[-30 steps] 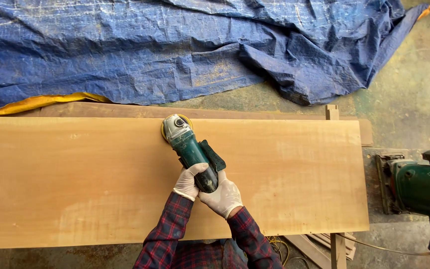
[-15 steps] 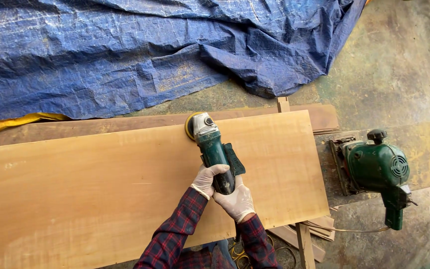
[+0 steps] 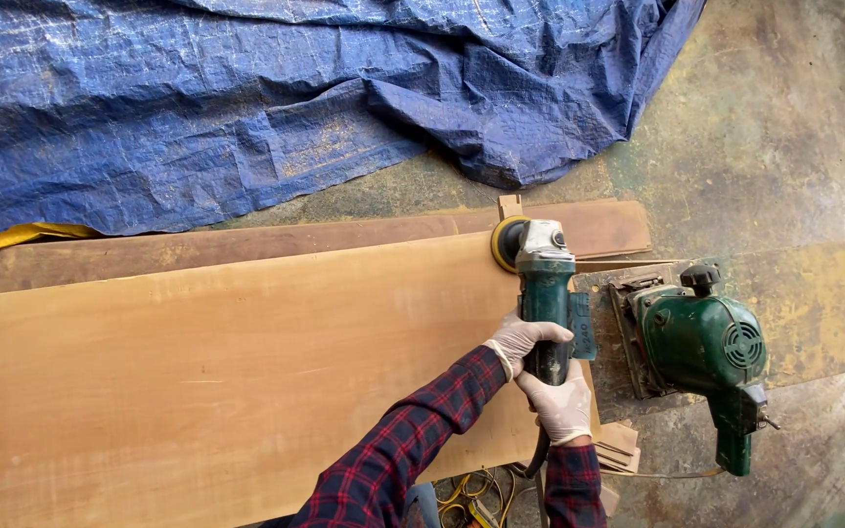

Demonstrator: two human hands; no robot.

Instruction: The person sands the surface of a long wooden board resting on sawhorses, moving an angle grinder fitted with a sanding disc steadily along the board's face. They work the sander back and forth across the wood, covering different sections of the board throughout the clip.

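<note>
Head view: both our gloved hands wrap the green angle grinder [image 3: 544, 293]; left hand [image 3: 520, 339] fingers clamped mid-body, right hand [image 3: 561, 401] fingers clamped on the rear grip; sanding disc [image 3: 503, 242] sits beyond the fingers, at the far corner of the pale plank [image 3: 227, 372]; risk: disc runs off the edge and gouges it, or kicks; cord [image 3: 537, 460] trails below the fingers, snag hazard; green power planer [image 3: 701, 347] right of the fingers, close enough to bump.

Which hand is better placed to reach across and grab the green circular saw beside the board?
Right hand: it grips the green grinder's rear, nearer the green circular saw. Left hand sits farther away.
</note>
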